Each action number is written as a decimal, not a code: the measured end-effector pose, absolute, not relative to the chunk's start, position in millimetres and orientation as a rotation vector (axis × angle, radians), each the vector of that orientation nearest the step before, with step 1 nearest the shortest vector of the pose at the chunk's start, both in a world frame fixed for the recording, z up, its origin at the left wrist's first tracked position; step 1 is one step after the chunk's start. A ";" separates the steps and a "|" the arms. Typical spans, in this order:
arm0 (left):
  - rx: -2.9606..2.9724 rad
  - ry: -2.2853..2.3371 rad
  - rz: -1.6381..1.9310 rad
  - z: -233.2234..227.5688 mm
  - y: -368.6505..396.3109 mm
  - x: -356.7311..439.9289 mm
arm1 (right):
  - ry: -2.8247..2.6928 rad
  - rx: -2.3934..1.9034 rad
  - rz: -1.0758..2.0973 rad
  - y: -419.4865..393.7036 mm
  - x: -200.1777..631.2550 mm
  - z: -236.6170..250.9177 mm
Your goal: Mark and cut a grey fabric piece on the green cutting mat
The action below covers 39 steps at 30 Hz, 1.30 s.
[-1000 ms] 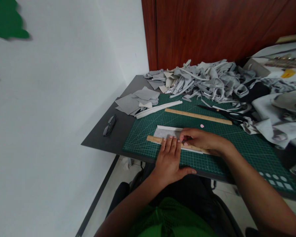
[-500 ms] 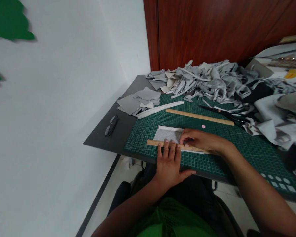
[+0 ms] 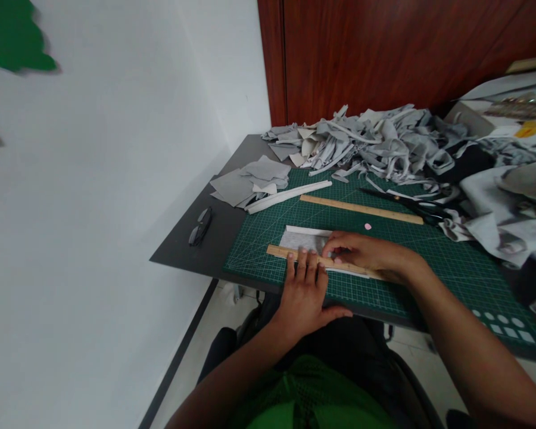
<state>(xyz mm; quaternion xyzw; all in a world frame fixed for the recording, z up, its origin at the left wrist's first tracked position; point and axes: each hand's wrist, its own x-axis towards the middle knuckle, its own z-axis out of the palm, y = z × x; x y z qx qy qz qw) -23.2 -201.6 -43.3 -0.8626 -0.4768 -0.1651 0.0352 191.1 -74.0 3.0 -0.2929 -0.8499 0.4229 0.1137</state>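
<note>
2 hands (image 3: 304, 292) (image 3: 361, 255), 2 rulers (image 3: 282, 252) (image 3: 367, 209), 1 fabric pc (image 3: 301, 239)

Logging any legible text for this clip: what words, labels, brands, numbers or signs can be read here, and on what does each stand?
No text can be read.
Green cutting mat: grid lines and pale squares at its near right corner, any figures too small to read.
Wooden ruler under both hands: markings too blurred.
Second wooden ruler farther back: markings too small.
Yellow tag at far right: blurred.
</note>
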 end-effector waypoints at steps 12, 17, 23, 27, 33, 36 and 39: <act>-2.673 -1.540 -0.575 -34.7 -201.6 -23.8 | -2.529 -0.784 1.249 -71.6 190.0 10.5; -2.687 -1.517 -0.562 -32.3 -202.4 -24.1 | -2.546 -0.795 1.192 -66.0 197.2 9.4; -2.669 -1.551 -0.544 -30.8 -204.0 -21.8 | -2.480 -0.933 0.842 -52.3 204.9 -6.0; -2.634 -1.564 -0.499 -30.8 -206.4 -18.5 | -2.550 -0.923 0.754 -54.5 198.3 -11.7; -2.639 -1.523 -0.421 -28.6 -203.3 -18.5 | -2.606 -0.958 0.728 -59.5 191.5 -9.9; -2.645 -1.486 -0.436 -33.3 -201.5 -20.1 | -2.633 -0.996 0.713 -61.4 191.1 -6.9; -2.684 -1.440 -0.439 -38.1 -200.4 -21.9 | -2.645 -1.046 0.650 -62.8 191.6 -5.2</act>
